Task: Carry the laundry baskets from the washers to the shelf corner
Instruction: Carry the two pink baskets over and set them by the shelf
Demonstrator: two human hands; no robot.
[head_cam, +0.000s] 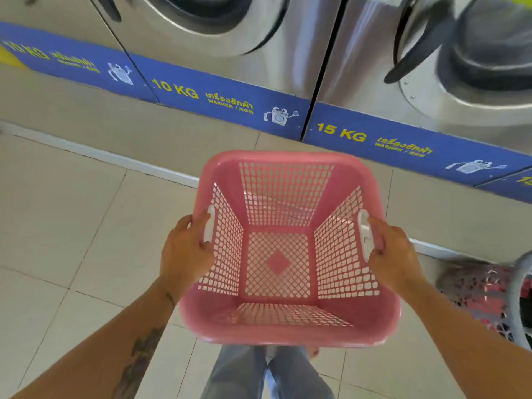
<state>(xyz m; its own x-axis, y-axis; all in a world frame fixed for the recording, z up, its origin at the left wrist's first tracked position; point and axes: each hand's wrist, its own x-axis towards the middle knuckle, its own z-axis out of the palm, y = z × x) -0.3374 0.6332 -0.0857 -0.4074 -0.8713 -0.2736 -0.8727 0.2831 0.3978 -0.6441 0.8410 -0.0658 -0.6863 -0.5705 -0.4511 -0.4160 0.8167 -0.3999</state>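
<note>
Left forearm: bare, tattooed, extended forward from the lower left corner, wrist straight. Left hand (185,251): fingers curled through the white handle slot on the basket's left wall, thumb over the rim, clenched on it. Pink laundry basket (288,331): lattice-sided, nothing inside, held level between both hands above the tiled floor (72,226), just in front of the steel washers (218,30) with blue 10 KG and 15 KG labels. Right hand (394,254): mirrored pose, fingers hooked into the right handle slot, gripping the rim. Second basket (489,295): grey, patterned cloth inside, blurred, at the right edge.
</note>
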